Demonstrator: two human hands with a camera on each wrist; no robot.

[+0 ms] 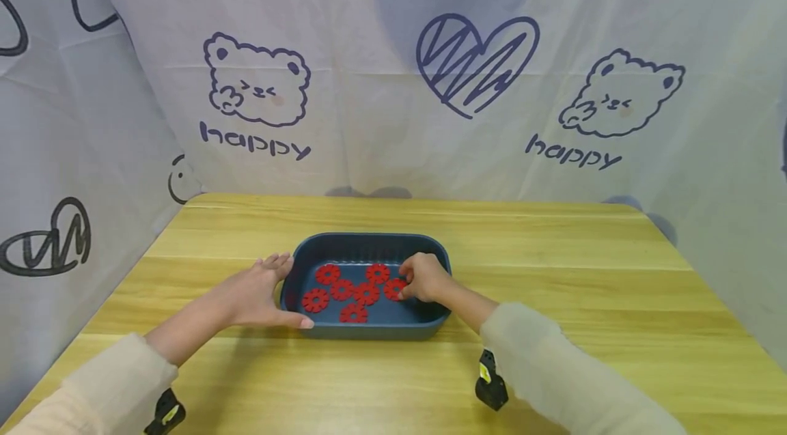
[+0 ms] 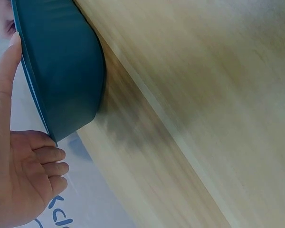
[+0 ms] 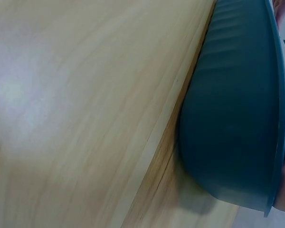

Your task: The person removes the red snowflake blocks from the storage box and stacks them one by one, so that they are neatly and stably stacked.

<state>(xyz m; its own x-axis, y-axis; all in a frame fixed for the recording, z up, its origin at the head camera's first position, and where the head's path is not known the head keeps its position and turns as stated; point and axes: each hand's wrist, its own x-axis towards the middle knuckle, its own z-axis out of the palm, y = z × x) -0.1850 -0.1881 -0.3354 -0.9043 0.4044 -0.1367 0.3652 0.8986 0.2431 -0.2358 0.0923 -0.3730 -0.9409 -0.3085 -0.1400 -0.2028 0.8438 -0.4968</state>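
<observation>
Inside a dark blue rectangular basin [image 1: 375, 331] lie several red interlocking discs [image 1: 316, 300] with notched edges and a hole in the middle. My right hand [image 1: 425, 278] reaches over the basin's right end, thumb and fingertips pinching the rightmost red disc [image 1: 393, 289], which they partly cover. At the left end, my left hand [image 1: 261, 291] spans the corner with fingers extended, the thumb resting along the front rim. In the left wrist view, that hand [image 2: 26, 175] touches the rim of the basin [image 2: 66, 71]. The right wrist view shows the basin's outer wall [image 3: 232, 109] and hides the discs.
The basin stands on a wood-grain table [image 1: 553, 271]. White cloth [image 1: 369, 114] printed with bears, hearts and words hangs behind the table and along its sides. Both forearms wear cream sleeves [image 1: 541, 353] and black wrist devices [image 1: 491, 387].
</observation>
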